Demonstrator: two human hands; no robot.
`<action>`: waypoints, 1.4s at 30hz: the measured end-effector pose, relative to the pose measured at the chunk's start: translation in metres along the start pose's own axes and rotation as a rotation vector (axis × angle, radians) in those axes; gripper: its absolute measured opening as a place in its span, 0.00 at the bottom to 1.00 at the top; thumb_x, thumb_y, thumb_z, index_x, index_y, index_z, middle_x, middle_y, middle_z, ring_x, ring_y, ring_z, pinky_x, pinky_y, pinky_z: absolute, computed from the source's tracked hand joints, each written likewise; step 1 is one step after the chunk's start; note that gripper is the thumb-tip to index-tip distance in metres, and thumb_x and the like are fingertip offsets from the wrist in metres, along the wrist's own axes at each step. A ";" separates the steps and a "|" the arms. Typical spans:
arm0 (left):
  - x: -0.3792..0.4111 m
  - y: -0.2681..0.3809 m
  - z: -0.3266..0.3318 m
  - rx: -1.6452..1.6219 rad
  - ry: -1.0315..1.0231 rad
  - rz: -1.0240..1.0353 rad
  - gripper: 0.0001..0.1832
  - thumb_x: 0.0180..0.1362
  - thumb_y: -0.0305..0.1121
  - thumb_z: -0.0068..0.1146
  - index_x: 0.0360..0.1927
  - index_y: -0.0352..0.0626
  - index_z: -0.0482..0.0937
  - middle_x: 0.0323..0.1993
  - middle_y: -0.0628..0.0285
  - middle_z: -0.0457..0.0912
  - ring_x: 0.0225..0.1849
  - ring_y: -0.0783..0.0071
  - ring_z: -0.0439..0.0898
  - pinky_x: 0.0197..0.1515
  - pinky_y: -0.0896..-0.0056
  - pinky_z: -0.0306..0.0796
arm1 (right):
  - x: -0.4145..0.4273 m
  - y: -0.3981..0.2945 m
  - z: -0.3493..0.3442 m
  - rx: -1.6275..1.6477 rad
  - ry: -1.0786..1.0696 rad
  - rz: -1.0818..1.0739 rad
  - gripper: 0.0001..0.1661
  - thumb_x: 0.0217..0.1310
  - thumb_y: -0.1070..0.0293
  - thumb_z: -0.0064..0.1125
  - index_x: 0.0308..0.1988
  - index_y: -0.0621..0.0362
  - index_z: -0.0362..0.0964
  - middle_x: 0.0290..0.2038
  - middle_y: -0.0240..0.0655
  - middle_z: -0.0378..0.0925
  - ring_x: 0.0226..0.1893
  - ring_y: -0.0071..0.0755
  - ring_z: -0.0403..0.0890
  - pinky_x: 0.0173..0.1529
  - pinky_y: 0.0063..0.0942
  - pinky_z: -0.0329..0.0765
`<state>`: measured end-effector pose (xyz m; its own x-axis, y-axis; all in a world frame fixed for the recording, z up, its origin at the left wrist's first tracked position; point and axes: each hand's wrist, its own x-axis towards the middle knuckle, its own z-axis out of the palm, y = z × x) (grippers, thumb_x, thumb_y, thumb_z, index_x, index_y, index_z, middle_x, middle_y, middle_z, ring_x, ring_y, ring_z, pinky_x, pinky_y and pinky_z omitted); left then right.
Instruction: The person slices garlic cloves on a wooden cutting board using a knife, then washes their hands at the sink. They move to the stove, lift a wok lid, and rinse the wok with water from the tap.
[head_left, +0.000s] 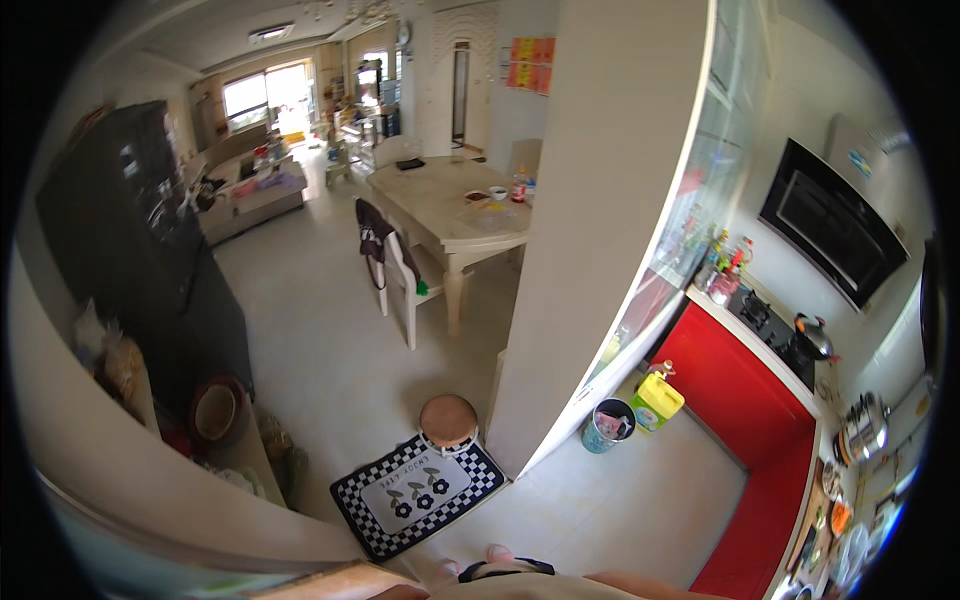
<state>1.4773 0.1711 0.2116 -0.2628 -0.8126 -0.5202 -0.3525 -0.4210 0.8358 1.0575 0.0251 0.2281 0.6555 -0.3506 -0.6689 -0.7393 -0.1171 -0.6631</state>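
Neither of my hands can be made out; only parts of my arms show at the bottom edge, beside my clothing and bare feet. Before me on the floor lies a black-and-white checkered mat (420, 495) with a flower pattern. A round stool with a brown seat (448, 420) stands at the mat's far edge. To the right, a patterned trash bin (604, 435) with waste inside stands beside a yellow and green plastic jug (657, 403). Red kitchen cabinets (739, 390) carry a counter with a gas stove (757, 311) and a lidded pot (811, 339).
A wall end (600, 187) and glass partition separate the kitchen from a dining table (442, 191) and a white chair (409, 300). A dark refrigerator (142, 240) stands left, near a shelf with bags and a basin (216, 411). A range hood (832, 221) hangs above the stove.
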 end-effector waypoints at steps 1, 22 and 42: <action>-0.002 0.000 -0.012 0.018 -0.014 -0.005 0.14 0.54 0.36 0.57 0.36 0.34 0.81 0.31 0.54 0.83 0.33 0.72 0.79 0.38 0.69 0.71 | 0.002 -0.007 0.004 0.016 0.010 0.001 0.21 0.59 0.54 0.52 0.47 0.56 0.73 0.44 0.41 0.77 0.45 0.38 0.75 0.48 0.34 0.71; 0.040 0.046 0.015 0.396 -0.427 -0.100 0.16 0.59 0.38 0.54 0.43 0.36 0.79 0.37 0.57 0.83 0.39 0.72 0.79 0.44 0.72 0.71 | -0.083 0.019 0.070 0.450 0.098 0.016 0.20 0.61 0.54 0.53 0.49 0.54 0.73 0.42 0.32 0.78 0.42 0.28 0.75 0.47 0.28 0.72; 0.191 0.481 0.310 -0.288 0.117 1.594 0.12 0.54 0.27 0.62 0.35 0.41 0.68 0.27 0.60 0.73 0.26 0.77 0.68 0.29 0.76 0.62 | -0.261 0.241 0.132 0.640 0.883 0.246 0.14 0.60 0.65 0.56 0.45 0.57 0.75 0.36 0.36 0.81 0.36 0.30 0.80 0.44 0.26 0.75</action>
<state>0.9787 -0.0616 0.4599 -0.1059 -0.4935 0.8633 0.3704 0.7861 0.4948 0.7288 0.2107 0.1984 -0.0253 -0.8651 -0.5010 -0.4511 0.4571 -0.7665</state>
